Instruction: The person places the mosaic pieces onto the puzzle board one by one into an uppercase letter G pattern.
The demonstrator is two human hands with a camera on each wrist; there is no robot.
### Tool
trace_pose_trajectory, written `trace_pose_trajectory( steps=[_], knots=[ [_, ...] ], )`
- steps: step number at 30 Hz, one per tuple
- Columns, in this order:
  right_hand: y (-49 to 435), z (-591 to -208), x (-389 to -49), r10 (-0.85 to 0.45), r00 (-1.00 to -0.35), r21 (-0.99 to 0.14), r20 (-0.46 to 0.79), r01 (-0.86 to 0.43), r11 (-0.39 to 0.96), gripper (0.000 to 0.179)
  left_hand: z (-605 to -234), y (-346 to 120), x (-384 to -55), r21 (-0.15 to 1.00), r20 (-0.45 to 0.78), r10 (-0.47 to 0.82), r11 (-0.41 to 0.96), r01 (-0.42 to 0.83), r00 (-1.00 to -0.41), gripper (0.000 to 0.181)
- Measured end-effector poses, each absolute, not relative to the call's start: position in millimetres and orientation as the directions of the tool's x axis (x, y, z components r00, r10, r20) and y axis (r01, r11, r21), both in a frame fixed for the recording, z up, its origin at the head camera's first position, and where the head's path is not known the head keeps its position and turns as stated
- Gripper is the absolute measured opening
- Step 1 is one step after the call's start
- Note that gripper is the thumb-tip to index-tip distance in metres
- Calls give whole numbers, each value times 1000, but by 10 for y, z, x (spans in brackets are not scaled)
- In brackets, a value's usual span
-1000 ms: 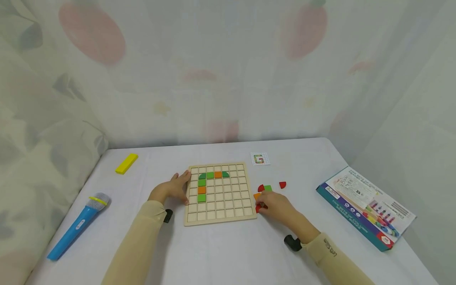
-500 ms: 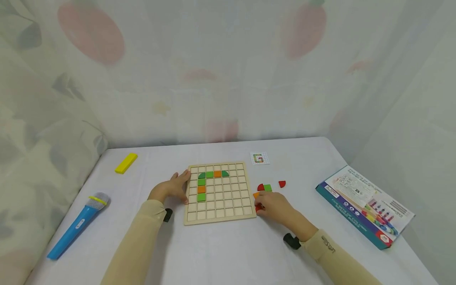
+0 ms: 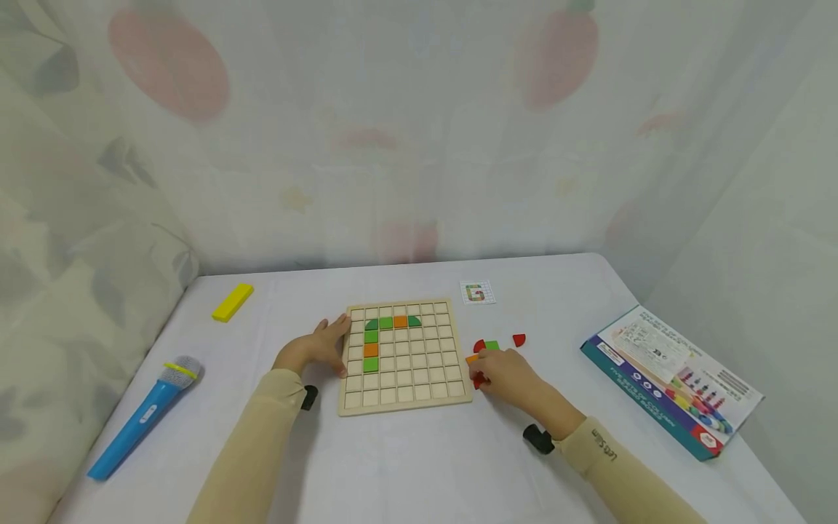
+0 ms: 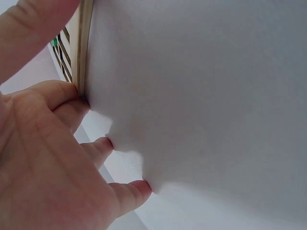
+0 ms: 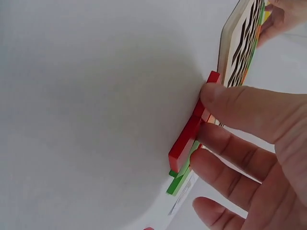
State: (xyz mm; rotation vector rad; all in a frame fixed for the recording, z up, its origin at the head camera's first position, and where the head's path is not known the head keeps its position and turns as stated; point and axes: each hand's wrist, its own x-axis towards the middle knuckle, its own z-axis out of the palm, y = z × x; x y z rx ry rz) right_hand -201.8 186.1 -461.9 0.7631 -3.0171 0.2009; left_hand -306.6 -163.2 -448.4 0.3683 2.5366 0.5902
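Observation:
The left hand (image 3: pixel 316 349) is spread at the left edge of a wooden grid board (image 3: pixel 414 376), thumb and forefinger against its frame and the other fingertips on the cloth. Green and orange tiles form a row and a column on the board. Beside its right edge the right hand (image 3: pixel 505 375) pinches a red tile (image 5: pixel 214 76) between thumb and forefinger, another red tile (image 5: pixel 184 143) lying end to end with it. An orange tile (image 3: pixel 472 359), a rounded red tile (image 3: pixel 479 346) and a green tile (image 3: pixel 492 345) lie about the right fingers, partly covered.
A pattern card (image 3: pixel 478 292) lies behind the tiles, and a lone red quarter-circle tile (image 3: pixel 519 340) to their right. A game box (image 3: pixel 671 378) sits on the right. A blue toy microphone (image 3: pixel 147 415) and a yellow block (image 3: pixel 233 302) are on the left.
The right hand has shifted its fingers slightly at the red tile, which shows a little farther right beneath them. The left hand and the board stay in place.

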Motion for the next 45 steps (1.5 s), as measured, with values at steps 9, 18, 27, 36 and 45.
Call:
trace_pose_trajectory(
  steps=[9, 18, 27, 36, 45],
  knots=[
    [1905, -4566, -2002, -443, -896, -210, 14, -436, 875, 19, -4491, -1629, -3065, 465, -419, 373, 871, 157, -828, 115],
    [1869, -4611, -2034, -402, -914, -133, 50, -405, 905, 29, -4518, -1650, -3096, 472, -409, 376, 867, 160, -831, 116],
    [1852, -4619, -2025, -422, -900, -99, 105, -432, 896, 20, -4545, -1653, -3107, 471, -407, 375, 867, 160, -833, 117],
    [1878, -4648, -1999, -433, -899, -105, 74, -438, 893, 26, -4542, -1652, -3105, 471, -418, 357, 872, 137, -835, 116],
    [1864, -4635, -2010, -371, -926, -117, 68, -377, 919, 21, -4544, -1656, -3106, 472, -412, 374, 868, 156, -831, 115]
  ],
)
